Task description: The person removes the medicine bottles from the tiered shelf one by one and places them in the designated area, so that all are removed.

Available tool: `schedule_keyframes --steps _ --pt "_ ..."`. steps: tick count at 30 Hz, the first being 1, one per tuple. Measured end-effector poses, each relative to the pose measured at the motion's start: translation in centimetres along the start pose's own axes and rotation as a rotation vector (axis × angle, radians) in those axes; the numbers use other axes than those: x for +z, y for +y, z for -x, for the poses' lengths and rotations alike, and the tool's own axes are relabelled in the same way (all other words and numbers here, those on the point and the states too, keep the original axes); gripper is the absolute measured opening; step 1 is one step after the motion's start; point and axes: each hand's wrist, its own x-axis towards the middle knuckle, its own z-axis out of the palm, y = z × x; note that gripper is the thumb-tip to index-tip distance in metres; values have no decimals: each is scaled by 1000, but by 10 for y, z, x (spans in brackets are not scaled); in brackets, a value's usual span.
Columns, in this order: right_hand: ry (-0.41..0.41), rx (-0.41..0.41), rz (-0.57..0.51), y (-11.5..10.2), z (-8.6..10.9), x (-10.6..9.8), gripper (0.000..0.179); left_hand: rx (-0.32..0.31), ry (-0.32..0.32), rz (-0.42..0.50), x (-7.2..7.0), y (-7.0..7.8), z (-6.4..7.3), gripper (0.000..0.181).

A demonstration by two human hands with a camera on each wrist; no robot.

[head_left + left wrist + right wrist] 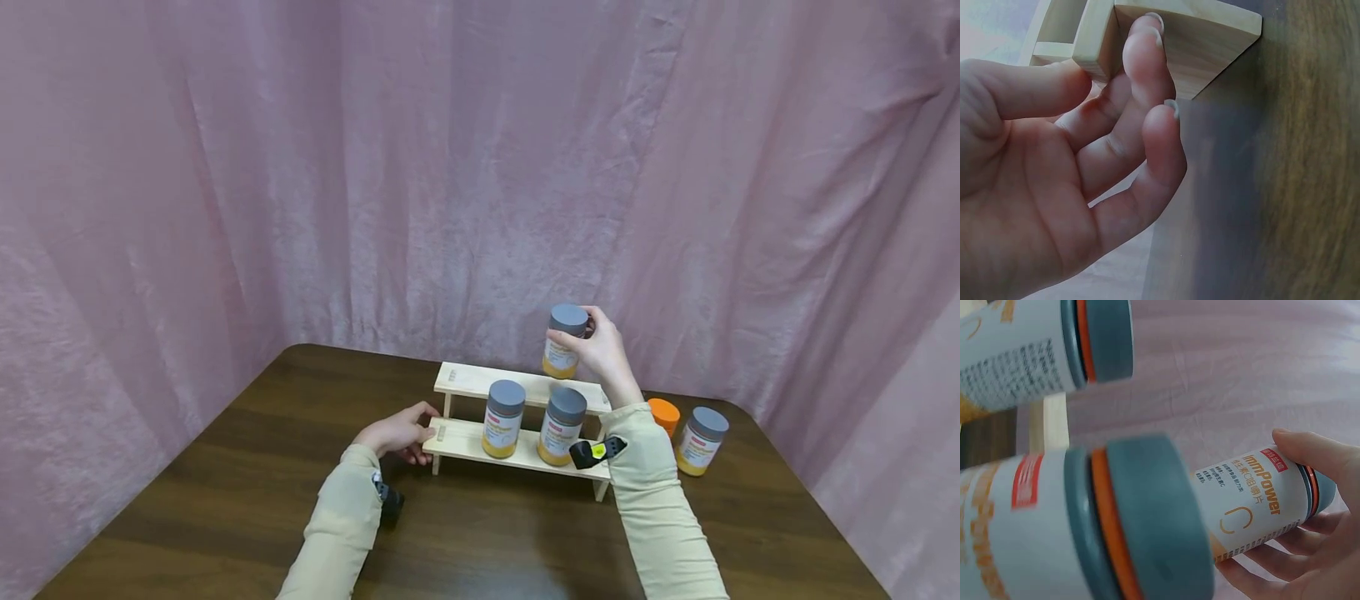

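Note:
My right hand (603, 354) grips a supplement bottle (561, 354) with a grey lid, thumb on one side and fingers on the other. This bottle is upright at the upper board of a two-tier wooden shelf (480, 379); whether its base touches the board, I cannot tell. In the right wrist view the held bottle (1254, 506) shows its "ImmPower" label. My left hand (397, 433) pinches the left end of the lower board, thumb above and fingers beneath. Two like bottles stand on that board, a left one (502, 421) and a right one (560, 429).
Right of the shelf, another grey-lidded bottle (701, 442) stands on the dark wooden table (247, 467). Beside it an orange lid (663, 413) shows, partly hidden by my right sleeve. A pink curtain (480, 167) hangs behind the table.

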Motion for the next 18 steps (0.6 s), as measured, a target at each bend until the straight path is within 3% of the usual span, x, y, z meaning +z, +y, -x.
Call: schedule_keyframes --steps 9,18 --pt "68 27 -36 13 2 -9 71 -1 20 -26 -2 -1 -3 31" --pt "98 -21 -13 21 11 -22 70 5 19 -24 -3 -2 -1 32"
